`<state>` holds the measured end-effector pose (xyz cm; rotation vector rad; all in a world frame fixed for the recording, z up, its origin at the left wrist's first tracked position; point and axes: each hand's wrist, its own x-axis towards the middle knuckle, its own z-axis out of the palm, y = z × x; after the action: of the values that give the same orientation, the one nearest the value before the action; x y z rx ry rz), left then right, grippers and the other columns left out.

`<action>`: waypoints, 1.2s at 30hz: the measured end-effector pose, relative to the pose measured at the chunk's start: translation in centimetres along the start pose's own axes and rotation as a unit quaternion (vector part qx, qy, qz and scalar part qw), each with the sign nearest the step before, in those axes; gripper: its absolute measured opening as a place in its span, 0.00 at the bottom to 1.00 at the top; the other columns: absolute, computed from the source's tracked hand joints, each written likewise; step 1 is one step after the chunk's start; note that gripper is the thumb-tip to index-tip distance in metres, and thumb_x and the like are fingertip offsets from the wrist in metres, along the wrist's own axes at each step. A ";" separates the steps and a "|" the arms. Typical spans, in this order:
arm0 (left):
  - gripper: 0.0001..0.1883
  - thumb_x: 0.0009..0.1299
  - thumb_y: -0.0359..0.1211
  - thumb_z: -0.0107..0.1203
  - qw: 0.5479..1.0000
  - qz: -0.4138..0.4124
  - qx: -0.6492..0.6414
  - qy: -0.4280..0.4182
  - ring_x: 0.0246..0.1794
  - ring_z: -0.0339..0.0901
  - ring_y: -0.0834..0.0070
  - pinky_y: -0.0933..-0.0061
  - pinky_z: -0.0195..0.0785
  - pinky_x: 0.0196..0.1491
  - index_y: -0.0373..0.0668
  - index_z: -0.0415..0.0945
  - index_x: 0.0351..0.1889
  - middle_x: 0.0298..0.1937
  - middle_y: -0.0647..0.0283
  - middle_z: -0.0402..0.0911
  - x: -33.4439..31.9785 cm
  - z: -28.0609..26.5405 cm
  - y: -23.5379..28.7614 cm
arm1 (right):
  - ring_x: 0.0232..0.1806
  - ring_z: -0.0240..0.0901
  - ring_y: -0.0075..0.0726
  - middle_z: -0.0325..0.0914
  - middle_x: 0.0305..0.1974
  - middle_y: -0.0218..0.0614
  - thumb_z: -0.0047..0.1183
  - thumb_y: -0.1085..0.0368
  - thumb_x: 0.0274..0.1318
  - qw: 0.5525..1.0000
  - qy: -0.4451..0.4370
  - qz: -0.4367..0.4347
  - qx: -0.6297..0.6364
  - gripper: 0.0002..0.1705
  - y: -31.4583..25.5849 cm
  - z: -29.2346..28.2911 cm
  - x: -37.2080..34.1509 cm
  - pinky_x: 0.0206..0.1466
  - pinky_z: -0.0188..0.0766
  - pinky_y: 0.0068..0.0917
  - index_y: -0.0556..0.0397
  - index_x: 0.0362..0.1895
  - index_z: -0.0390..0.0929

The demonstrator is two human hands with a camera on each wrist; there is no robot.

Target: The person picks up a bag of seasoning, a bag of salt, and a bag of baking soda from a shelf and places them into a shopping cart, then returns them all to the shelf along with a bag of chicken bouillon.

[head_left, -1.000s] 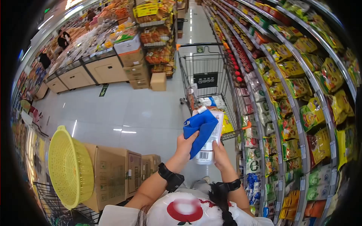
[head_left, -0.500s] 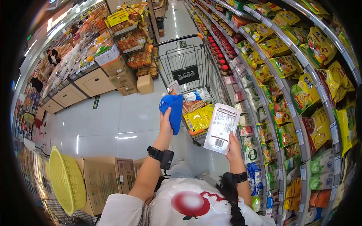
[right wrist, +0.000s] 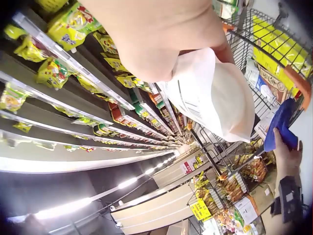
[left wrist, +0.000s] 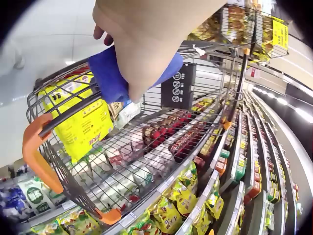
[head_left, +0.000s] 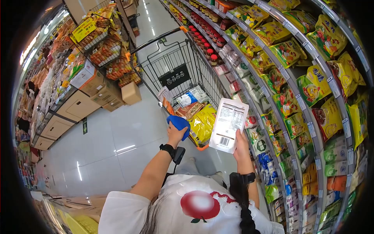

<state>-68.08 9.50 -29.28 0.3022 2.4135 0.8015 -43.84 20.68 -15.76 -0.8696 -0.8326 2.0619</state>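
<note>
My left hand (head_left: 176, 134) grips a bunched blue cloth (head_left: 179, 122) at the near left corner of a wire shopping cart (head_left: 174, 76). In the left wrist view, folds of that cloth (left wrist: 105, 73) stick out on both sides of the hand. My right hand (head_left: 241, 146) pinches a white pouch (head_left: 228, 123) by its lower right edge, thumb on the face toward me. Fine print and a barcode cover that face, and the pouch is upright beside the cart's right side. From the right wrist, the pouch (right wrist: 210, 93) looks bulged.
Yellow packets (head_left: 202, 126), a brown packet (head_left: 191, 110) and a blue-and-white packet (head_left: 187, 99) lie in the cart. Shelves of yellow bags (head_left: 288, 52) run along the right. Cardboard boxes (head_left: 107, 95) and a snack rack (head_left: 103, 46) stand left, past a tiled floor (head_left: 109, 144).
The cloth was against the pouch a second ago; my left hand has since drawn it away left. My right hand keeps the pouch. The head view has turned, and the cart appears nearer and further left.
</note>
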 end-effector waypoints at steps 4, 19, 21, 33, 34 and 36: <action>0.39 0.49 0.38 0.64 0.963 0.128 -0.236 0.026 0.44 0.70 0.60 0.65 0.65 0.47 0.36 0.54 0.56 0.46 0.50 0.69 2.0 -0.5 -0.1 | 0.52 0.63 0.35 0.65 0.53 0.41 0.36 0.62 0.62 1.000 0.022 0.007 0.010 0.22 0.7 1.6 0.5 0.54 0.60 0.28 0.63 0.56 0.58; 0.36 0.52 0.34 0.60 0.969 -0.091 -0.202 -0.110 0.55 0.62 0.55 0.53 0.59 0.53 0.40 0.54 0.57 0.56 0.48 0.60 4.0 -6.8 -2.4 | 0.52 0.64 0.35 0.65 0.52 0.40 0.36 0.62 0.61 0.999 0.005 -0.034 0.012 0.22 1.1 6.1 1.0 0.54 0.61 0.28 0.62 0.56 0.58; 0.37 0.51 0.35 0.61 0.998 0.022 -0.062 0.000 0.57 0.57 0.53 0.52 0.56 0.55 0.41 0.53 0.58 0.58 0.48 0.56 3.1 -6.1 -2.2 | 0.52 0.64 0.34 0.65 0.53 0.40 0.36 0.62 0.62 1.000 0.005 -0.023 0.020 0.22 1.6 5.9 0.8 0.54 0.61 0.28 0.62 0.57 0.57; 0.28 0.59 0.39 0.55 0.722 0.054 -0.476 -0.499 0.49 0.67 0.71 0.73 0.62 0.48 0.39 0.60 0.55 0.49 0.59 0.69 -6.2 -9.4 11.1 | 0.51 0.66 0.32 0.67 0.51 0.39 0.34 0.61 0.62 0.995 0.004 -0.096 -0.008 0.22 -2.4 7.7 -1.7 0.53 0.62 0.27 0.61 0.56 0.59; 0.26 0.60 0.37 0.54 0.638 0.070 -0.478 -0.599 0.45 0.70 0.76 0.76 0.64 0.44 0.37 0.60 0.54 0.45 0.63 0.72 -8.1 -9.9 12.5 | 0.50 0.66 0.31 0.68 0.50 0.39 0.34 0.60 0.62 0.993 0.000 -0.117 -0.011 0.21 -3.3 8.1 -2.3 0.52 0.62 0.26 0.61 0.55 0.60; 0.28 0.59 0.34 0.56 0.682 0.177 -0.381 -0.599 0.48 0.68 0.75 0.74 0.63 0.48 0.36 0.59 0.55 0.48 0.62 0.70 -11.4 -10.6 13.8 | 0.48 0.66 0.28 0.69 0.49 0.38 0.35 0.59 0.62 0.986 0.009 -0.163 -0.018 0.21 -4.5 8.3 -3.6 0.52 0.61 0.25 0.62 0.53 0.62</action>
<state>-64.62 11.15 -8.80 0.6775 0.6846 1.1716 -46.89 17.91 -6.52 -0.7159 -0.9373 1.7568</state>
